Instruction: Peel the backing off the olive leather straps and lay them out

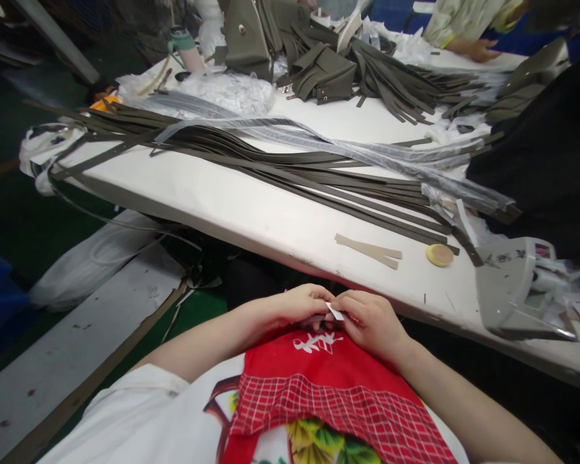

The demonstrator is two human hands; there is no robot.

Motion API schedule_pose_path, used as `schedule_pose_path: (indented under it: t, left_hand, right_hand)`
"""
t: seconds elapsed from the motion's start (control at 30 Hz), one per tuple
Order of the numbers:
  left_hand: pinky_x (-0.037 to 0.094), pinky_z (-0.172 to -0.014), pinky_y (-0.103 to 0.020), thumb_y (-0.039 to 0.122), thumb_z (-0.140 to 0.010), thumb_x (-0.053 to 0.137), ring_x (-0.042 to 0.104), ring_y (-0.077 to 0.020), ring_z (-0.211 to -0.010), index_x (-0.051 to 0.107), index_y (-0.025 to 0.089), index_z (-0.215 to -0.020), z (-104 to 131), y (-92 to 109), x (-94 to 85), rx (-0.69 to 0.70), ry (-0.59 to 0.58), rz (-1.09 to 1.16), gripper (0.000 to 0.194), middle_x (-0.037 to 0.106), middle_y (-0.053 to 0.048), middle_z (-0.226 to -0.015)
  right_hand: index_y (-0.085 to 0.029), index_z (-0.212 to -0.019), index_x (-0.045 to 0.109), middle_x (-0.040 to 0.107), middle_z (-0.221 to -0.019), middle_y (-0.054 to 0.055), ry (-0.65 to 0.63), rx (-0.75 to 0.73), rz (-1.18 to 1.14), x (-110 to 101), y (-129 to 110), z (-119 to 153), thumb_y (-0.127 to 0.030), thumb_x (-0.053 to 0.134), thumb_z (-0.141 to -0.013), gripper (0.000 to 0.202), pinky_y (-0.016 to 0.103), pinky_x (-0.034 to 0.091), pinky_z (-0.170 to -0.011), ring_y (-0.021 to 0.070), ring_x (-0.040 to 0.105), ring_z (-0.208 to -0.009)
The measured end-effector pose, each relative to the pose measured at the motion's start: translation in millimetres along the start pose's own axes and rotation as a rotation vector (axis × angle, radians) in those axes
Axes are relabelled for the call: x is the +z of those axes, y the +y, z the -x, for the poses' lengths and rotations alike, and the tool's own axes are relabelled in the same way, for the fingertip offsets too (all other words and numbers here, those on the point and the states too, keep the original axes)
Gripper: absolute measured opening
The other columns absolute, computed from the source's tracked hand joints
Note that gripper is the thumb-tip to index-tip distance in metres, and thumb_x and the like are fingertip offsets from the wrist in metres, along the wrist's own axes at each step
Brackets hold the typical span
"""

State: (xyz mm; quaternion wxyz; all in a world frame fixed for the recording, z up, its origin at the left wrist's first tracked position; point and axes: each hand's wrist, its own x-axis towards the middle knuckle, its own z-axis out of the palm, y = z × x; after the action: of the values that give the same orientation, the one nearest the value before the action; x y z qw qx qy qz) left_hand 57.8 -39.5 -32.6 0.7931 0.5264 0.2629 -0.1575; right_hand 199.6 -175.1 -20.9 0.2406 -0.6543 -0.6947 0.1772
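Observation:
My left hand [303, 301] and my right hand [370, 317] meet at the table's front edge, above the red apron [362, 364]. Both are closed, fingertips pinching a small white strip [335, 312] between them. Most of its length is hidden by the fingers, so I cannot make out its exact kind. On the table just beyond lie thin beige strips [367, 248], crossing at a narrow angle. A small round yellow-rimmed piece [439, 255] sits to their right. Farther back, a bundle of long dark olive straps [280, 169] runs across the table.
A grey holder [505, 287] with odds and ends stands at the table's right end. At the back are olive bags [254, 38], a heap of short straps [391, 74], crumpled plastic [227, 90] and a green-topped cup [188, 50]. A co-worker's hand [473, 48] rests at the far side.

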Motion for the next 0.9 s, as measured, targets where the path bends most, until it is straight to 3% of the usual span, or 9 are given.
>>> schedule_pose_path:
  t: [0.13,0.23,0.43,0.57,0.67,0.77,0.83,0.9]
  left_hand:
    - [0.036,-0.043,-0.018,0.019,-0.065,0.057,0.051,-0.0075,-0.043,0.069,0.010,-0.084,-8.5,1.9,-6.8,0.028,0.044,0.216,0.024,0.066,-0.005,-0.064]
    - [0.035,-0.041,-0.020,0.023,-0.069,0.058,0.050,-0.0084,-0.041,0.071,0.008,-0.084,-16.2,4.8,-8.9,0.048,0.078,0.290,0.025,0.068,-0.007,-0.064]
    - [0.032,-0.041,-0.017,0.038,-0.068,0.078,0.046,-0.0051,-0.039,0.071,0.009,-0.088,-29.0,9.9,-5.3,0.115,0.075,0.369,0.036,0.062,0.000,-0.058]
    - [0.031,-0.043,-0.017,0.038,-0.063,0.084,0.044,-0.0042,-0.040,0.072,0.010,-0.097,-28.0,20.5,-5.9,0.165,0.142,0.382,0.045,0.065,-0.001,-0.059]
    - [0.029,-0.044,-0.017,0.040,-0.061,0.085,0.042,-0.0040,-0.040,0.073,0.009,-0.099,-23.2,28.8,-8.3,0.176,0.212,0.339,0.050,0.065,-0.002,-0.057]
    - [0.028,-0.044,-0.017,0.043,-0.058,0.087,0.039,-0.0041,-0.041,0.073,0.010,-0.101,-19.8,33.6,-10.0,0.128,0.272,0.273,0.056,0.062,-0.001,-0.053]
    - [0.028,-0.044,-0.016,0.044,-0.058,0.086,0.039,-0.0047,-0.042,0.074,0.011,-0.102,-20.0,35.7,-9.7,0.105,0.314,0.230,0.056,0.061,0.000,-0.052]
    - [0.028,-0.043,-0.016,0.046,-0.057,0.086,0.038,-0.0056,-0.042,0.074,0.012,-0.101,-21.4,38.1,-7.2,0.095,0.359,0.200,0.056,0.055,0.002,-0.046]
  right_hand:
    - [-0.018,-0.099,0.067,0.073,-0.101,0.010,0.024,-0.137,0.118,-3.7,1.9,-3.0,-0.015,0.051,-0.090,0.019,0.035,0.053,-0.084,0.0218,0.067,-0.092]
    - [-0.015,-0.107,0.067,0.073,-0.106,0.011,0.063,-0.174,0.205,-4.6,4.9,-3.4,-0.014,0.051,-0.090,0.023,0.037,0.054,-0.088,0.0239,0.066,-0.096]
    - [-0.021,-0.115,0.068,0.072,-0.112,0.010,0.176,-0.120,0.247,-7.6,3.6,-0.6,-0.014,0.051,-0.091,0.030,0.037,0.055,-0.090,0.0235,0.068,-0.099]
    - [-0.025,-0.116,0.067,0.073,-0.111,0.006,0.308,-0.079,0.196,-33.7,10.5,16.3,-0.015,0.058,-0.089,0.030,0.038,0.053,-0.094,0.0229,0.066,-0.104]
    - [-0.024,-0.113,0.068,0.073,-0.106,0.009,0.587,0.171,0.339,-70.6,42.2,52.5,-0.020,0.060,-0.089,0.026,0.042,0.050,-0.094,0.0258,0.066,-0.101]
    - [-0.020,-0.102,0.071,0.073,-0.099,0.013,0.889,0.596,0.494,-112.0,90.2,109.2,-0.033,0.056,-0.089,0.024,0.045,0.049,-0.089,0.0296,0.066,-0.094]
    - [-0.018,-0.095,0.073,0.072,-0.094,0.015,1.004,0.889,0.440,-133.7,119.1,150.2,-0.043,0.054,-0.088,0.032,0.045,0.048,-0.085,0.0312,0.065,-0.091]
    - [-0.017,-0.083,0.074,0.072,-0.085,0.016,1.040,1.054,0.306,-145.5,140.4,184.2,-0.050,0.052,-0.086,0.040,0.043,0.048,-0.079,0.0301,0.065,-0.085]
